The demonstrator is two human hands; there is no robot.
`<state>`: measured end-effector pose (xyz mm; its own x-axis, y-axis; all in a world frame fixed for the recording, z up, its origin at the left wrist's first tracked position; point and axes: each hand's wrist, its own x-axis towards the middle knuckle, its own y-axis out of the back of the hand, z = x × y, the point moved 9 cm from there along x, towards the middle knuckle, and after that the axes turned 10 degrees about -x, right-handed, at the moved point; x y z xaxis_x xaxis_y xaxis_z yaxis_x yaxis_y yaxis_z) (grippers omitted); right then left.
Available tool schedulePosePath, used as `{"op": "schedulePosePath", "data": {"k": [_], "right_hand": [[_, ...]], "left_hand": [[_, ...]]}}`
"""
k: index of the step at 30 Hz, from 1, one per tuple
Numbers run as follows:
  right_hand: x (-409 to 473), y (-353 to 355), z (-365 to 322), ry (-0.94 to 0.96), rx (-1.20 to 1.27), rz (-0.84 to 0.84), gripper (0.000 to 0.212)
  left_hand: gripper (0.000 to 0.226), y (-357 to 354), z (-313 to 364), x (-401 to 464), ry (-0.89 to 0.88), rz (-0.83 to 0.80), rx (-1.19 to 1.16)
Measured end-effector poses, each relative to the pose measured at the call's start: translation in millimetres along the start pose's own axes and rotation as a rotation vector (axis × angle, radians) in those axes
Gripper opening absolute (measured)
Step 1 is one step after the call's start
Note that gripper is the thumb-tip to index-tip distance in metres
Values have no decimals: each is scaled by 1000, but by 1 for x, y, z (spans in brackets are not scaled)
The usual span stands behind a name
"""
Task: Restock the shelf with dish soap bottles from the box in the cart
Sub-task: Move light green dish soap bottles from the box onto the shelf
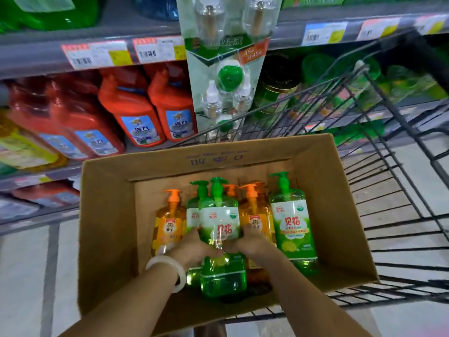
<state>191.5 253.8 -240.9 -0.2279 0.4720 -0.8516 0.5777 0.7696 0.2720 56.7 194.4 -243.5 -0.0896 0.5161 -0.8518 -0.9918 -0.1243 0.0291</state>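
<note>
**Both hands clasp a green soap bottle in the box**

Bare forearms reach down from the lower edge, a pale bangle (167, 268) on the left wrist. Beneath them sits an open cardboard box (107, 215) inside a black wire cart (401, 190), which stands on a pale tiled floor (21, 263) in a shop aisle. Grey shelves (36, 57) with price tags run beyond the cart, carrying red jugs (136, 110) on the left and green goods on the right; a hanging blister pack (226, 69) dangles between them.

The left hand (194, 246) and right hand (247, 242) curl round the middle of a green dish soap bottle (222, 229) from either side. It is clear green with a green pump and a white label with red characters, tilted toward the camera. Orange bottles (170, 222) and another green bottle (291, 222) stand beside it in the box.
</note>
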Motion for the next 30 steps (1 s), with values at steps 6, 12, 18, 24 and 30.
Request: {"op": "schedulePosePath", "data": {"k": [6,12,18,24,30], "right_hand": [[-17,-5,-11,64,30,111,58],[-71,-19,-83,291,98,98,49],[-170,-75,-217,642,-27,217,53],[-247,-202,-327,903,-6,151,67],[-295,-329,-395,1140,-91,164,66]], "left_hand": [[77,16,11,-22,-126,51,174],[93,71,53,-84,-375,114,198],[81,176,77,-204,-710,214,-39],[74,317,45,-320,-897,397,-115],[74,435,-18,-398,-969,632,-100]]}}
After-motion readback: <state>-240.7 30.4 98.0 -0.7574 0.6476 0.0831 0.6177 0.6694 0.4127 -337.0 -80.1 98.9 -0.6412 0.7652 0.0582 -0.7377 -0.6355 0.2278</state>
